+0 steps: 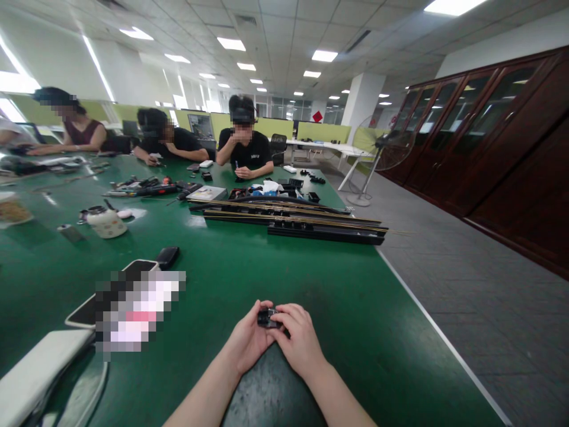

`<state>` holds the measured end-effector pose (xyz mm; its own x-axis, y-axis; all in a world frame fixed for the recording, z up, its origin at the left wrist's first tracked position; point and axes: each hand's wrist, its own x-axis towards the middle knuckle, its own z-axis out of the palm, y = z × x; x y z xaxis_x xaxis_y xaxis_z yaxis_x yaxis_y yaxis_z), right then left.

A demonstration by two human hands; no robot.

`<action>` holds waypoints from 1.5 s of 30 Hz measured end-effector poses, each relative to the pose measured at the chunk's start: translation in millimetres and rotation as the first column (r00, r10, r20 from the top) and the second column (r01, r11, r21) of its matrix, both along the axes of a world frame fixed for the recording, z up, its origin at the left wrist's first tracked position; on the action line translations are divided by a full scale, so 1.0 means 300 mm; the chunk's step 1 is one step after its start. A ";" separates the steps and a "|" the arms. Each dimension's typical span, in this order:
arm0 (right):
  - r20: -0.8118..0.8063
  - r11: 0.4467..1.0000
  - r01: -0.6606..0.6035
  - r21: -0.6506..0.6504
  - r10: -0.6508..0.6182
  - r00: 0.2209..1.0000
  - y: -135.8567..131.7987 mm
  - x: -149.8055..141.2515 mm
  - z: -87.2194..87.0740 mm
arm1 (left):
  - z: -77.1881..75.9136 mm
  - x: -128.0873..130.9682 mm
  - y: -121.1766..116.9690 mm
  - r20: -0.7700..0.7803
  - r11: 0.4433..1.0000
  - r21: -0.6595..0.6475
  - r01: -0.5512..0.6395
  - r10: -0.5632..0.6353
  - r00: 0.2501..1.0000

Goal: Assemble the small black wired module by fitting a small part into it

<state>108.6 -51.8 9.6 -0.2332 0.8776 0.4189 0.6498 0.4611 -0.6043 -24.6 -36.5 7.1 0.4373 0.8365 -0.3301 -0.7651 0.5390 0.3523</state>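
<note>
Between my two hands, close above the green table (355, 332), is a small black plastic part (267, 318) with a hollow, ridged shape; its exact kind is too small to make out. My left hand (246, 341) cradles it from the left, thumb at its upper edge and fingers beneath. From the right, my right hand (299, 335) pinches its right end with thumb and fingertips, which cover that side of the part.
Long black rails with thin brass-coloured rods (293, 216) lie across the table ahead. To the left are a phone (82, 308), a white box-like object (42, 365) with a cable, and a patterned mug (106, 222). Several people sit beyond; a fan (377, 142) stands right.
</note>
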 end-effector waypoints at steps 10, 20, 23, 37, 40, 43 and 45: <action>0.012 1.000 -0.028 -0.004 0.028 1.000 -0.006 0.008 0.016 | 0.006 0.000 0.001 0.016 1.000 -0.010 0.001 -0.001 1.000; 0.033 0.999 -0.002 -0.032 0.003 0.999 -0.005 0.001 0.011 | 0.007 0.001 0.002 -0.002 1.000 -0.023 0.005 -0.005 1.000; 0.019 0.999 0.009 -0.051 -0.008 1.000 -0.004 0.004 0.009 | 0.011 0.001 -0.001 -0.012 1.000 -0.022 0.017 -0.017 1.000; -0.203 0.991 -0.070 -0.115 0.046 0.978 0.013 0.029 0.014 | 0.010 0.003 0.001 -0.084 0.999 -0.046 0.004 -0.008 0.996; -0.186 0.988 -0.076 -0.135 0.050 0.981 0.021 0.028 0.024 | 0.014 0.009 0.013 -0.110 0.997 -0.079 -0.005 -0.004 0.994; -0.167 0.983 -0.065 -0.169 0.036 0.985 0.036 0.026 0.030 | 0.020 0.017 0.032 -0.130 0.995 -0.102 -0.016 0.003 0.991; -0.170 0.982 -0.054 -0.183 0.023 0.985 0.050 0.024 0.035 | 0.026 0.021 0.049 -0.108 0.995 -0.101 -0.024 0.013 0.994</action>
